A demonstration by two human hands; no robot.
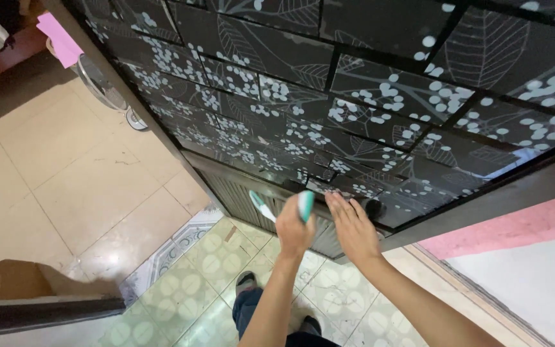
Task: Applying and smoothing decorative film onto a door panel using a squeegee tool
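A large dark door (367, 96) with glass panes, patterned with pale leaves and dots, fills the upper view. My left hand (293, 228) is closed around a teal and white brush-like tool (276, 209), held against the door's lower pane. My right hand (351, 225) lies flat, fingers together, on a dark object (372, 207) at the pane's bottom edge. What that dark object is I cannot tell.
A ribbed lower door panel (239, 196) sits below the glass. The floor has beige tiles (65, 186) on the left and green-patterned tiles (194, 289) beneath me. A standing fan (107, 87) is behind the door edge. A pink wall stripe (515, 228) is on the right.
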